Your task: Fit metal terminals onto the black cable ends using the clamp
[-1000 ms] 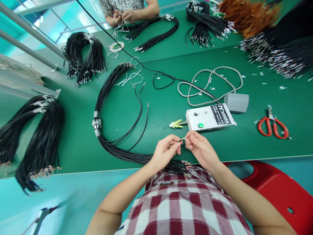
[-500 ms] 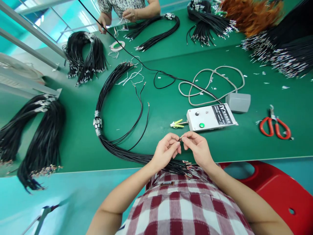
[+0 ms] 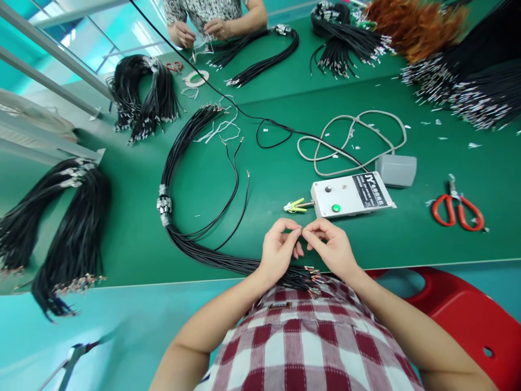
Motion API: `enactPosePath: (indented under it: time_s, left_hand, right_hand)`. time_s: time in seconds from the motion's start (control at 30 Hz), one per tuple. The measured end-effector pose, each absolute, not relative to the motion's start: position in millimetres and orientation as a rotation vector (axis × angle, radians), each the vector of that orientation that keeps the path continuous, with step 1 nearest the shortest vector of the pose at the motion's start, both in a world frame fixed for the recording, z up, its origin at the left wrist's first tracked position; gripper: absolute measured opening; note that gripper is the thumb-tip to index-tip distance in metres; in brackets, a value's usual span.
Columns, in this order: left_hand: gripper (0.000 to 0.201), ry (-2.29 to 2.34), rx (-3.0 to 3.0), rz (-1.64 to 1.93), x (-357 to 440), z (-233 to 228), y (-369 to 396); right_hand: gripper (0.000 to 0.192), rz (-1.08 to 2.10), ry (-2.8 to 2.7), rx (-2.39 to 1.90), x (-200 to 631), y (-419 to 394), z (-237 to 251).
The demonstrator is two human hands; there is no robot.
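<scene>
My left hand point(image 3: 277, 247) and my right hand point(image 3: 331, 244) meet fingertip to fingertip at the table's front edge. Both are closed in a pinch on the end of a thin black cable, mostly hidden by the fingers. Under my left wrist runs a bundle of black cables point(image 3: 220, 259), curving up to the left through a silvery band point(image 3: 164, 205). Its stripped coloured wire ends point(image 3: 313, 274) lie by my lap. Just beyond my fingers sits a white box point(image 3: 345, 195) with a green button, a yellow-green clawlike tip point(image 3: 296, 206) sticking out of its left side.
Red-handled scissors point(image 3: 456, 210) lie at right. A grey adapter point(image 3: 396, 170) and looped cord are behind the box. More black cable bundles point(image 3: 73, 217) hang at left. Across the table a co-worker's hands point(image 3: 217, 28) handle white string. A red stool point(image 3: 456, 315) stands at lower right.
My fingertips have drawn closer together, covering the dark cable end that showed between them. The co-worker's hand at far left has moved up and inward, uncovering red-handled scissors.
</scene>
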State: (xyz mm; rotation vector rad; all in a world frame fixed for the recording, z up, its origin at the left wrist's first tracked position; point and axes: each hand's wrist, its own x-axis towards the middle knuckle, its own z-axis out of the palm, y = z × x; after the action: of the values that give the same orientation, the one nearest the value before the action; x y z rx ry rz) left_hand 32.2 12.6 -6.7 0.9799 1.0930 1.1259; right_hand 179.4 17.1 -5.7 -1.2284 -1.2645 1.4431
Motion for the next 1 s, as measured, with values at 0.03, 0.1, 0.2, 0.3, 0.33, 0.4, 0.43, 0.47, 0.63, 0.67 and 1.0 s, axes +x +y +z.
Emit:
enactPosePath:
  time_s: [0.03, 0.1, 0.2, 0.3, 0.33, 0.4, 0.43, 0.47, 0.63, 0.67, 1.0]
  left_hand:
    - [0.022, 1.135, 1.05, 1.11, 31, -8, 10]
    - [0.018, 1.225, 1.243, 1.092, 28, -11, 7]
    - [0.015, 1.312, 1.42, 1.095, 23, -15, 7]
    - [0.015, 1.319, 1.325, 1.106, 19, -15, 13]
    - [0.015, 1.311, 1.283, 1.106, 18, -14, 15]
    - [0.015, 1.293, 1.243, 1.088, 17, -11, 18]
    - [0.015, 1.286, 1.258, 1.073, 16, -10, 18]
    - [0.014, 1.286, 1.298, 1.06, 16, -9, 19]
    - [0.012, 1.326, 1.719, 1.064, 6, -6, 23]
    - [0.013, 1.337, 1.76, 1.071, 3, -6, 25]
    - [0.013, 1.372, 1.205, 1.063, -14, -20, 54]
  right_hand:
    - [0.021, 1.378, -1.334, -1.239, 181, 17, -7]
    - [0.017, 1.23, -1.485, -1.255, 184, 17, -10]
    - [0.013, 1.006, -1.662, -1.262, 194, 17, -10]
    - [0.009, 0.68, -1.837, -1.278, 202, 19, -2]
    - [0.009, 0.533, -1.931, -1.286, 202, 20, 1]
    - [0.016, 0.235, -2.143, -1.282, 198, 21, 8]
    - [0.019, 0.11, -2.235, -1.269, 194, 22, 11]
    - [0.018, 0.012, -2.305, -1.252, 190, 24, 14]
    - [0.019, -0.177, -2.496, -1.13, 181, 38, 17]
    - [0.018, -0.19, -2.515, -1.119, 183, 43, 17]
    - [0.006, -0.263, -2.713, -1.263, 175, 91, 13]
